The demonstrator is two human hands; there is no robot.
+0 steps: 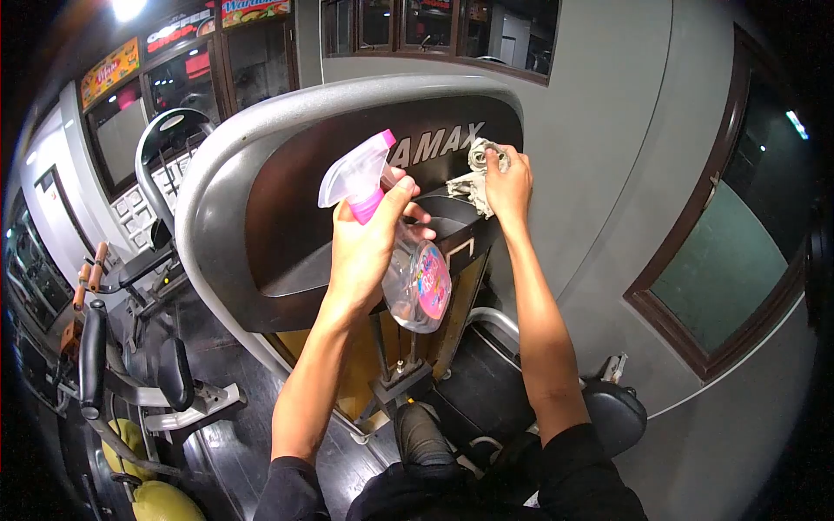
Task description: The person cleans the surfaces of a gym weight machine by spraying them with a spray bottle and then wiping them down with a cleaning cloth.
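Clear bottle (402, 293) hangs under left hand (363, 252), fingers curled round neck; right hand (510, 189) pinches rag (470, 191). Slack grip could drop bottle.

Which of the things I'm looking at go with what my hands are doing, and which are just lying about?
In use:
Spray bottle, in your left hand
Crumpled cloth, in your right hand
Dark machine panel, by the cloth

Just around:
Yellow-green rounded objects, lower left
Black padded seat, right
Glazed door, far right
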